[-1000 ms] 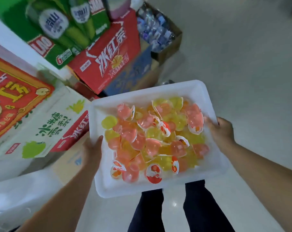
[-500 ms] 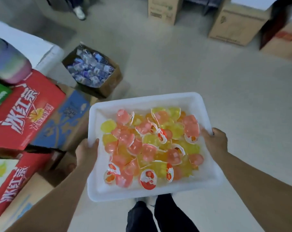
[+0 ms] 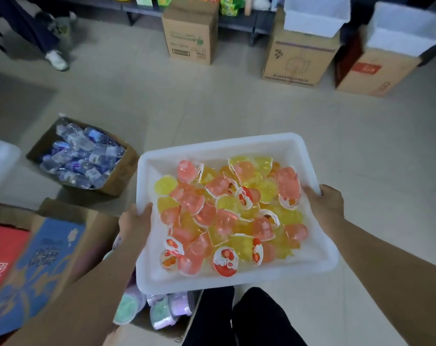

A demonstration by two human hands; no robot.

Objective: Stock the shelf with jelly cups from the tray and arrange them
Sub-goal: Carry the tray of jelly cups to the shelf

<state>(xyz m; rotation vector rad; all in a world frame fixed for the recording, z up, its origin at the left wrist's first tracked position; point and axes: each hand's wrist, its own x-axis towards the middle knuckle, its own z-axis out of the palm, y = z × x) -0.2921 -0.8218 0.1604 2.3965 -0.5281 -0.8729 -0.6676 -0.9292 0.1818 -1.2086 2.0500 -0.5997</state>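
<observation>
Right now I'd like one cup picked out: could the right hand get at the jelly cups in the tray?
Probably not yet: the right hand and left hand each grip a tray edge, though the jelly cups lie uncovered.

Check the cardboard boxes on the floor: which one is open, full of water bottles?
The box of water bottles, left of the tray; the others hold none.

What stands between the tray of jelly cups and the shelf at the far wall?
Three cardboard boxes stand on the floor along the shelf. The open floor between it and the tray, held by both hands, looks free.
</observation>
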